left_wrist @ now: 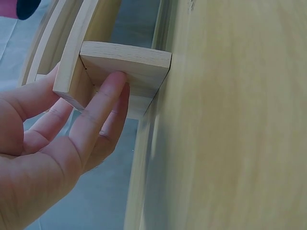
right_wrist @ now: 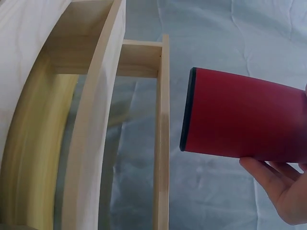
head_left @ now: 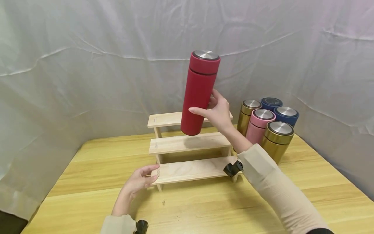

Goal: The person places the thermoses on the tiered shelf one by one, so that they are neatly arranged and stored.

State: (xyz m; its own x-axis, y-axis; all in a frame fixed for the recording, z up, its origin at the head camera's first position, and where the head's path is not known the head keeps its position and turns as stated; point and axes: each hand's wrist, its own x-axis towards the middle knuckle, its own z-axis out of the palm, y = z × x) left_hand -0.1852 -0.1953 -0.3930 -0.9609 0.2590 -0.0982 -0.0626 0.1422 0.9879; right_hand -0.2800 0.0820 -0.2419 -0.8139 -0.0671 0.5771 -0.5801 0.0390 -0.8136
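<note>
A red thermos bottle (head_left: pixel 199 89) with a brushed steel lid is held in the air by my right hand (head_left: pixel 218 113), thumb on its near side and fingers behind. It tilts slightly and overlaps the top tier of a three-tier pale wood shelf (head_left: pixel 193 170) in the head view. The right wrist view shows the bottle's dark base rim (right_wrist: pixel 188 110) beside the tiers. My left hand (head_left: pixel 137 182) grips the left end of the lowest tier. In the left wrist view, the thumb lies over the board and a fingertip presses the end support (left_wrist: pixel 129 64).
Right of the shelf several more thermos bottles stand close together: a gold bottle (head_left: pixel 276 141) in front, a pink bottle (head_left: pixel 258 126), another gold bottle (head_left: pixel 246 113), and two blue bottles (head_left: pixel 287 115) behind. A grey-white cloth (head_left: pixel 122 81) hangs behind the wooden table (head_left: pixel 96 201).
</note>
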